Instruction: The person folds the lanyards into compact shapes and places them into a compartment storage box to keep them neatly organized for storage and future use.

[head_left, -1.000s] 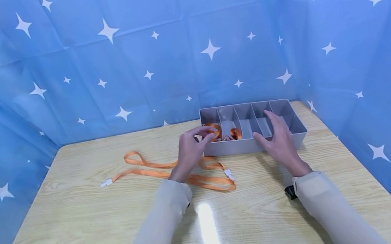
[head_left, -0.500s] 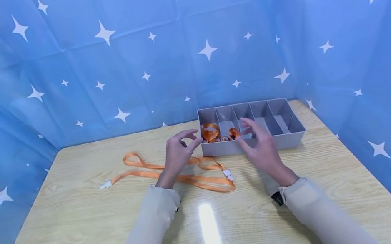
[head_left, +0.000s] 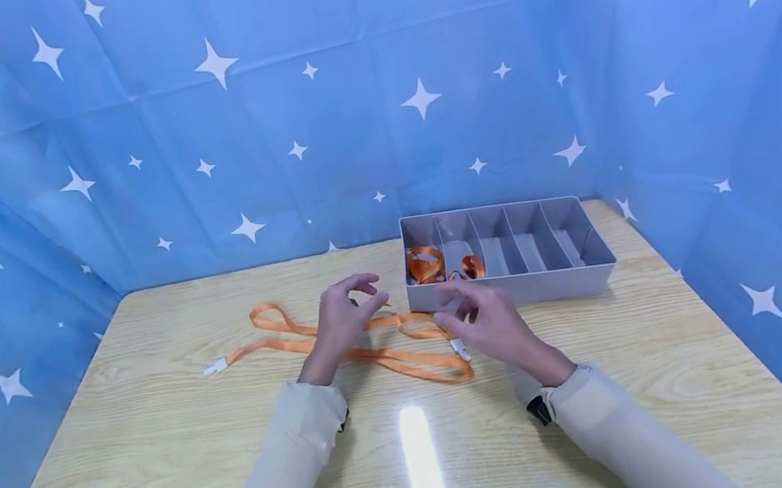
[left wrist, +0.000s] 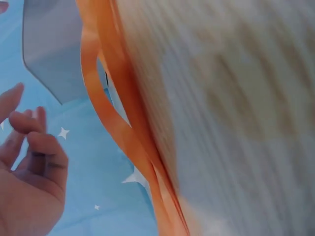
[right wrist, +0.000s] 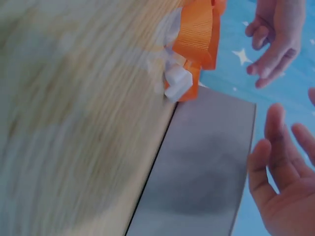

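Observation:
Orange lanyards (head_left: 408, 361) lie in loose loops on the table, with one white buckle (head_left: 215, 366) at their left end and another white buckle (head_left: 460, 349) at the right. My left hand (head_left: 341, 319) hovers over the straps, thumb and fingers bent loosely around nothing. Opposite it, my right hand (head_left: 490, 324) hangs above the right end of the loops, in front of the box, holding nothing. A grey divided box (head_left: 519, 289) stands behind. Its leftmost compartment holds a coiled orange lanyard (head_left: 426, 264); the one beside it holds a smaller orange coil (head_left: 473, 267).
The wooden table (head_left: 163, 447) meets a blue star-patterned curtain (head_left: 312, 121) at the back and sides. Thin dividers split the box into several compartments, and its front wall rises close behind the lanyards' right end.
My left hand has drawn back from the leftmost compartment, left and towards me, over the lanyards. My right hand has left the box's right part and come left and nearer.

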